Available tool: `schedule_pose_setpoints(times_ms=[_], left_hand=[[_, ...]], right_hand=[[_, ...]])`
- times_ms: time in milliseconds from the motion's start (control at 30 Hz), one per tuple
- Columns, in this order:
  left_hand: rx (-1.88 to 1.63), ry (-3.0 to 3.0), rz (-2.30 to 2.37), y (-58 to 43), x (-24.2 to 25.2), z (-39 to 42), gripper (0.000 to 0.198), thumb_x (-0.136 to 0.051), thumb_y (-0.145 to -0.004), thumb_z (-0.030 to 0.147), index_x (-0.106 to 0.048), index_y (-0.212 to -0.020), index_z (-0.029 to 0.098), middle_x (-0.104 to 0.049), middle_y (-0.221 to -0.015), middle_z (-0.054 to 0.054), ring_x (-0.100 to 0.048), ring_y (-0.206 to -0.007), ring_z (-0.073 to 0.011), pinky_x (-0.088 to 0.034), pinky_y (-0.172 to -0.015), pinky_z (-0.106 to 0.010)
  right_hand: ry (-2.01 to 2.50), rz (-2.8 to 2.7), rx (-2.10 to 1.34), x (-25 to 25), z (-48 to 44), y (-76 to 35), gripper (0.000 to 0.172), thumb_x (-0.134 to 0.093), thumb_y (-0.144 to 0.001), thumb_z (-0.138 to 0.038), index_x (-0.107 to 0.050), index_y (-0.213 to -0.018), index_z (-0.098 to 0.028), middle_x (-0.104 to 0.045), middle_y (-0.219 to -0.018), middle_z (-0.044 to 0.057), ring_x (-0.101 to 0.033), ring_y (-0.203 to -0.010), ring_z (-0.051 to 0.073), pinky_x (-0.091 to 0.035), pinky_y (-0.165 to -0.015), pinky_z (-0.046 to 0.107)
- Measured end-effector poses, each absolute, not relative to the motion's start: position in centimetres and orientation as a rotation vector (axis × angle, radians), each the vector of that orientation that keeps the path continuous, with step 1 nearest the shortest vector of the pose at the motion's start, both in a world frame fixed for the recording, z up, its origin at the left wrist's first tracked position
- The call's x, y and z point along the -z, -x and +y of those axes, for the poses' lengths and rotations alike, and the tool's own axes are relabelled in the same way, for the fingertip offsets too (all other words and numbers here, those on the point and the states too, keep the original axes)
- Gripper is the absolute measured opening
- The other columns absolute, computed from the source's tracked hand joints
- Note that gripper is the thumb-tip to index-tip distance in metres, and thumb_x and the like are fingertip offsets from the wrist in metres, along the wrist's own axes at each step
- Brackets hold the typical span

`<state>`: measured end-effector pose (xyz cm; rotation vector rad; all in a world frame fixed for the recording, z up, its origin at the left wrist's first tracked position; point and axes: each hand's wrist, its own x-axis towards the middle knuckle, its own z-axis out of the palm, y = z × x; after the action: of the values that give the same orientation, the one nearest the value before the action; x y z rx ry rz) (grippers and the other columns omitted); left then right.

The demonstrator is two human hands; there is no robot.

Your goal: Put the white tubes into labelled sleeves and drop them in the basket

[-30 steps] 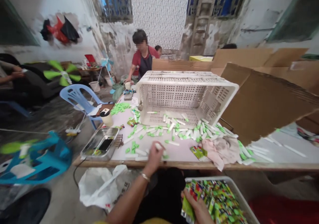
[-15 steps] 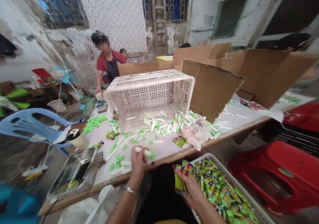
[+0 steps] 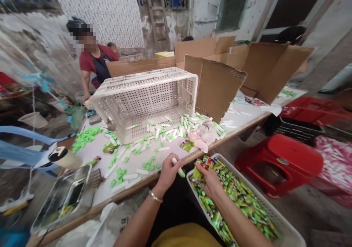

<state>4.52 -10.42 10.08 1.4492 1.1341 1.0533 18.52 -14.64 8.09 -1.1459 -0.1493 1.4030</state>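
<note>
My left hand (image 3: 166, 172), a bracelet on its wrist, is closed around a white tube with a green end (image 3: 179, 168), just off the table's front edge. In my right hand (image 3: 211, 184) is a small bunch of printed green packets (image 3: 198, 173), gripped between thumb and fingers. That hand is over a white bin (image 3: 189, 179) full of similar green packets (image 3: 242, 206). More white tubes with green ends (image 3: 183, 129) spill from a white plastic crate (image 3: 148, 80) lying on its side. Loose green caps (image 3: 86, 137) form a pile at the table's left.
Cardboard sheets (image 3: 217, 89) stand behind the crate. A pink cloth (image 3: 202, 135) lies near the table edge. At left are a metal tray (image 3: 62, 199) and a blue chair (image 3: 24, 144); at right, a red stool (image 3: 286, 159). A co-worker (image 3: 95, 58) stands across the table.
My left hand has moved right, from above the table towards my right hand, carrying the tube. My right hand still holds the packets. The view has turned to the right.
</note>
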Motion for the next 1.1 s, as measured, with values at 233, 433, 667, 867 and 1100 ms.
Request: schedule_pose_setpoints(times_ms=[233,433,667,867,1100], left_hand=[[-0.753,-1.425,1.084,-4.2,-9.5,-14.1,0.017,-0.058,-0.071,0.031,-0.05,-0.074,0.016,-0.052,-0.053,0.004,-0.046,-0.049,-0.0091,-0.036,-0.05,-0.019],[-0.681,-1.427,1.088,-5.3,-8.4,-15.2,0.016,-0.06,-0.068,0.029,-0.056,-0.072,0.014,-0.051,-0.052,0.004,-0.045,-0.047,-0.0083,-0.034,-0.048,-0.019],[-0.849,-1.517,1.185,-6.3,-8.5,-14.5,0.017,-0.053,-0.072,0.026,-0.053,-0.06,0.014,-0.051,-0.052,0.003,-0.042,-0.05,-0.0084,-0.034,-0.051,-0.019],[-0.759,-1.572,1.159,-4.0,-9.5,-13.7,0.011,-0.054,-0.072,0.026,-0.057,-0.072,0.015,-0.053,-0.052,0.004,-0.046,-0.049,-0.0094,-0.035,-0.05,-0.019],[-0.847,-1.534,1.176,-2.5,-11.5,-12.8,0.017,-0.054,-0.073,0.029,-0.06,-0.082,0.016,-0.052,-0.052,0.004,-0.046,-0.049,-0.0096,-0.036,-0.051,-0.019]], right_hand=[[1.033,-0.179,-1.422,-8.6,-13.4,-16.7,0.034,-0.082,-0.047,-0.028,-0.061,-0.07,-0.013,-0.064,-0.055,-0.001,-0.058,-0.048,0.013,-0.047,-0.046,0.023],[0.985,-0.188,-1.4,-9.7,-13.2,-16.2,0.035,-0.081,-0.05,-0.028,-0.064,-0.077,-0.014,-0.068,-0.064,0.001,-0.063,-0.058,0.016,-0.051,-0.055,0.026],[0.897,-0.272,-1.393,-10.0,-13.6,-15.8,0.031,-0.079,-0.053,-0.028,-0.064,-0.077,-0.015,-0.067,-0.067,0.001,-0.063,-0.063,0.016,-0.05,-0.061,0.027],[0.987,-0.27,-1.382,-9.3,-13.8,-16.4,0.031,-0.081,-0.049,-0.031,-0.063,-0.069,-0.015,-0.064,-0.059,0.0,-0.057,-0.052,0.014,-0.047,-0.052,0.025],[1.098,-0.683,-1.406,-8.8,-14.7,-15.6,0.029,-0.077,-0.054,-0.038,-0.068,-0.068,-0.014,-0.066,-0.062,0.003,-0.058,-0.061,0.018,-0.046,-0.063,0.028]])
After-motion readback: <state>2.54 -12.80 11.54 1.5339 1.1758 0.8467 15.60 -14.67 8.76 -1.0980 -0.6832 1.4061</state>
